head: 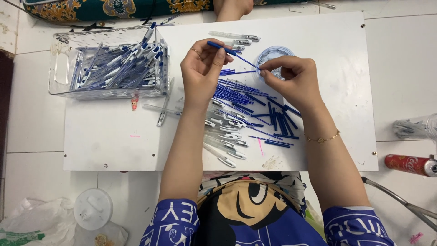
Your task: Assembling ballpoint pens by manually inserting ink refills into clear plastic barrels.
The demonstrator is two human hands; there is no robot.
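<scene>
- The left hand (200, 73) pinches the blue end of a pen refill (230, 51), fingers closed narrow around it; the right hand (291, 77) nips the refill's thin tip between thumb and forefinger, so the refill spans slantwise between the two hands, above the white desk (109, 132).
- Just below the fingers lies a loose heap of blue refills (255, 105), and nearer the wrists a row of clear pen barrels (225, 136), all apparently unassembled.
- Beyond the right fingertips sits a small round clear tub (273, 57).
- Left of the left fingers, a clear plastic bin (109, 68) holds many finished-looking blue pens.
- Judged from this: a good share looks done, yet a sizeable pile remains.
</scene>
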